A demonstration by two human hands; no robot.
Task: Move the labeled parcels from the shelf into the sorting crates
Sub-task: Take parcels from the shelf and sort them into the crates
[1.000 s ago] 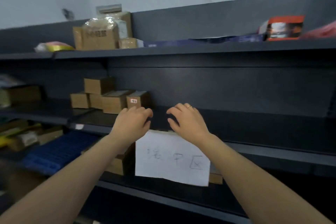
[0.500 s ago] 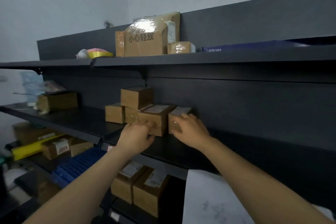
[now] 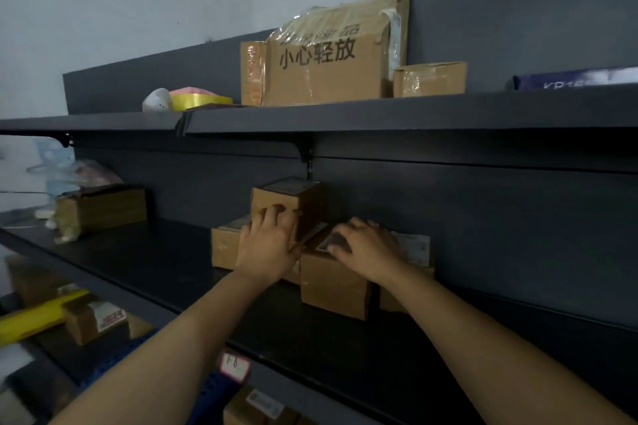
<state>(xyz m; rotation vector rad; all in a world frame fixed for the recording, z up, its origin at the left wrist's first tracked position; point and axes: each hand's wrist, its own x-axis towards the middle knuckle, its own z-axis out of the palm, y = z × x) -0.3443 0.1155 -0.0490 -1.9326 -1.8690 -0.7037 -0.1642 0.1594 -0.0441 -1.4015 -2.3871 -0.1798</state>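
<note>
Several small brown labeled parcels cluster on the middle shelf (image 3: 155, 252) of a dark rack. My left hand (image 3: 266, 247) lies with spread fingers against the front of the upper stacked parcel (image 3: 303, 198). A low parcel (image 3: 224, 248) sits just left of that hand. My right hand (image 3: 366, 248) rests on top of the front parcel (image 3: 335, 286), with its fingers over the label. Behind that hand another parcel (image 3: 414, 247) with a white label stands against the back panel.
The top shelf (image 3: 379, 114) carries a large taped carton (image 3: 328, 69), a small box (image 3: 429, 79) and a yellow tape roll (image 3: 200, 101). A longer box (image 3: 103, 209) sits far left on the middle shelf. Below are a labeled box (image 3: 96, 321), a yellow item (image 3: 38, 317) and something blue (image 3: 210, 390).
The view has swung left and closer to the parcels. My left hand rose from the front parcel's side to the upper parcel's face. My right hand moved onto the front parcel's top.
</note>
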